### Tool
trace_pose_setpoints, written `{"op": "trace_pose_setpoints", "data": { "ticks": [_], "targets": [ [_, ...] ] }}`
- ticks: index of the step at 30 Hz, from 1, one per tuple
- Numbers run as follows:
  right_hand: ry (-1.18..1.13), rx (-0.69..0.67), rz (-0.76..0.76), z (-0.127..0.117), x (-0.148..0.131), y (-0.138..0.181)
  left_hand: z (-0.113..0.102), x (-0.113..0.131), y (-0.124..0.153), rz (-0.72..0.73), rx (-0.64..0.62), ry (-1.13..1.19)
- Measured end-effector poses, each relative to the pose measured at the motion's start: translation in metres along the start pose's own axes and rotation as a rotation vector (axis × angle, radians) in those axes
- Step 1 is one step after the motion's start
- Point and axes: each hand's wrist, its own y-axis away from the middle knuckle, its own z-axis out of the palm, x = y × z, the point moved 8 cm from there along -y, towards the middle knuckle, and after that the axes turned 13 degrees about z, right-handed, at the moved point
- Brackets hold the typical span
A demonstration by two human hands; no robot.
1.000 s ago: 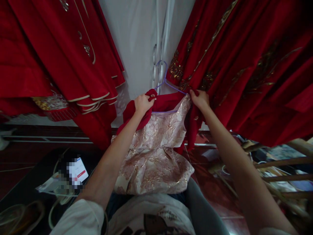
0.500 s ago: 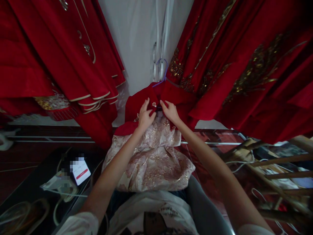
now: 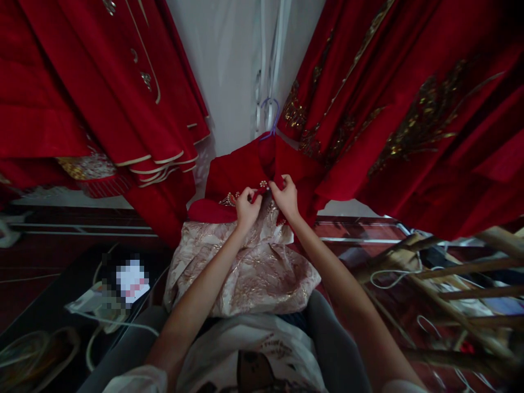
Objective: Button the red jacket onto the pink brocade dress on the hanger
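Observation:
A red garment (image 3: 233, 172) with flower-shaped bead ornaments (image 3: 263, 184) hangs from a thin purple hanger (image 3: 272, 130) in front of me. Below its front, pale pink brocade fabric with gold threads (image 3: 241, 289) spreads over my lap. My left hand (image 3: 248, 208) is closed, pinching the red edge near the bead flower. Close beside it, my right hand (image 3: 286, 195) grips the opposite red edge between thumb and fingers. The exact spot where the two edges meet is small and partly covered by my fingertips.
Red garments with gold trim (image 3: 164, 120) hang at left, and sequined red ones (image 3: 409, 142) at right. A dark table (image 3: 57, 295) at lower left carries a plastic bag and a white card. A wooden rack (image 3: 466, 267) holding items stands at right.
My left hand has lowered slightly and its spread fingers have closed on the red edge. The right hand has moved a little lower, and the brocade has shifted slightly left.

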Motion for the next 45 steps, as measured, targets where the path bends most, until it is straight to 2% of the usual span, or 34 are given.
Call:
{"op": "trace_pose_setpoints", "data": {
  "ticks": [3,7,10,14,18,25,31,34,40,45],
  "targets": [
    [-0.026,-0.064,-0.036,0.009,0.005,0.002,0.003,-0.004,0.002,-0.018,0.034,0.151],
    [-0.099,-0.083,-0.078,0.011,0.009,0.005,0.010,0.005,-0.001,0.023,-0.083,0.231],
    [-0.099,-0.095,-0.107,0.011,0.008,0.009,0.013,0.011,-0.009,0.049,-0.125,0.244],
    [-0.040,-0.105,-0.148,0.009,0.000,0.017,0.017,0.009,-0.017,0.006,-0.145,0.296],
    [-0.025,-0.106,-0.167,0.005,-0.002,0.024,0.016,0.004,-0.017,-0.057,-0.106,0.356],
    [-0.071,-0.135,-0.148,0.001,0.002,0.026,0.015,0.004,-0.015,-0.026,-0.077,0.371],
    [-0.119,-0.127,-0.140,0.003,0.007,0.018,0.016,0.010,-0.020,0.044,-0.180,0.373],
    [-0.094,-0.104,-0.158,0.003,0.006,0.017,0.016,0.004,-0.020,0.012,-0.189,0.364],
    [0.021,-0.066,-0.167,-0.001,0.000,0.013,0.012,-0.002,-0.022,-0.024,-0.130,0.347],
    [0.048,-0.036,-0.157,-0.006,-0.001,0.010,0.010,0.004,-0.020,-0.012,-0.217,0.274]
  ]
}}
